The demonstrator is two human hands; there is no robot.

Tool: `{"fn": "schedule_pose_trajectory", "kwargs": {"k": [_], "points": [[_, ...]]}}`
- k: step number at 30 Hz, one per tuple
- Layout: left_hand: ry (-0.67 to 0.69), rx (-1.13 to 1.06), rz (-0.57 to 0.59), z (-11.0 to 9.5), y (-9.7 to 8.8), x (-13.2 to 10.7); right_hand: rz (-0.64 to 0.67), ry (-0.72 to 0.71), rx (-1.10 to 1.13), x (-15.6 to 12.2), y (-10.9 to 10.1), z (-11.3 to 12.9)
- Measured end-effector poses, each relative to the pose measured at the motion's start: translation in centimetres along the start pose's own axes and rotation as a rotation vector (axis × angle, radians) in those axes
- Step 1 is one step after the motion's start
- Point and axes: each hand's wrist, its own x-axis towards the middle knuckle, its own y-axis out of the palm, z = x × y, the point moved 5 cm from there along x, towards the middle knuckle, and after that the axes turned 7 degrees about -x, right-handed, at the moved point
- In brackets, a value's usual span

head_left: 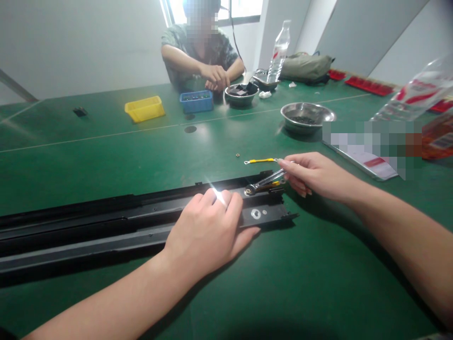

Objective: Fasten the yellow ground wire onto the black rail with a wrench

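A long black metal channel (106, 244) lies across the table, its end to the right. My left hand (207, 229) grips it near that end, fingers over the top and thumb along the near side. In my right hand (313, 174) is a ring wrench (271, 179), pinched by its handle. The wrench's ring head sits around a fastener inside the channel. A yellow wire (276, 183) shows partly from behind the wrench. Just beyond the channel lie a loose yellow wire with ring terminals (262, 160) and a small brass-coloured nut (238, 155).
Farther back stand a yellow bin (145, 109), a blue bin (197, 103) and metal bowls, one (307, 123) with small dark parts. Water bottles (279, 54) and a white folder (375, 160) are to the right. Another person (201, 56) sits across the green table (106, 141).
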Motion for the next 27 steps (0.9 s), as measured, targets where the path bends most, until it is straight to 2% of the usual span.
{"fn": "schedule_pose_trajectory", "kwargs": {"k": [3,8,10,23,27], "points": [[0.003,0.001,-0.002,0.0,0.0,0.0,0.102,0.056,-0.059,-0.1,-0.2,-0.6],[0.002,-0.003,0.003,0.0,0.0,0.1,0.378,0.047,-0.180,-0.9,-0.2,-1.2],[0.000,-0.003,0.006,0.0,0.0,0.1,0.438,0.059,-0.199,-1.1,-0.2,-1.4],[0.003,0.003,-0.005,0.0,0.1,0.1,0.419,0.090,-0.218,-1.5,-0.6,-1.0],[0.005,0.006,-0.010,0.0,0.2,0.0,0.340,0.102,-0.187,-1.4,-0.9,-0.9]]}}
